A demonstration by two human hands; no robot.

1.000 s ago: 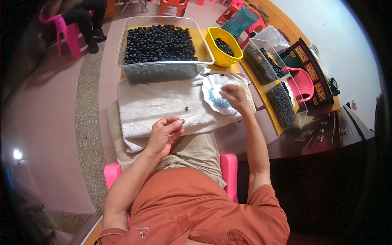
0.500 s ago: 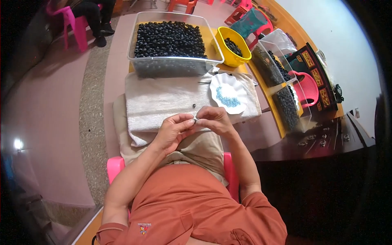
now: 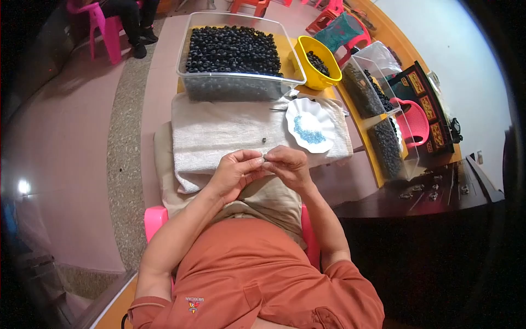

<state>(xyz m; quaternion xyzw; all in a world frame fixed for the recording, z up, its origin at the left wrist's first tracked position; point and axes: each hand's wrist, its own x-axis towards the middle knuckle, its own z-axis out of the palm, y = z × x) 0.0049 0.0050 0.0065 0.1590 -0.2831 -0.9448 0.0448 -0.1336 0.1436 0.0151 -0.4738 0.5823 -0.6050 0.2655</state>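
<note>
My left hand (image 3: 233,174) and my right hand (image 3: 291,167) meet fingertip to fingertip over my lap, at the near edge of a white towel (image 3: 213,129). Both are closed in a pinch on one small dark bead (image 3: 265,159), mostly covered by the fingers. Just beyond them a single black bead (image 3: 264,140) lies loose on the towel. To the right of it stands a white scalloped dish (image 3: 315,113) with tiny light-blue beads (image 3: 308,132) heaped along its near side.
A clear plastic bin (image 3: 235,88) full of black beads (image 3: 233,50) stands beyond the towel. Beside it is a yellow basket (image 3: 320,80) with more. Further right are clear containers (image 3: 386,142) of black beads and a dark tabletop (image 3: 383,205). Someone sits on a pink chair (image 3: 103,30) far left.
My right fingers have tilted down and drawn in closer around the small bead. The whole view has shifted slightly; the loose bead and the dish stay where they were on the towel.
</note>
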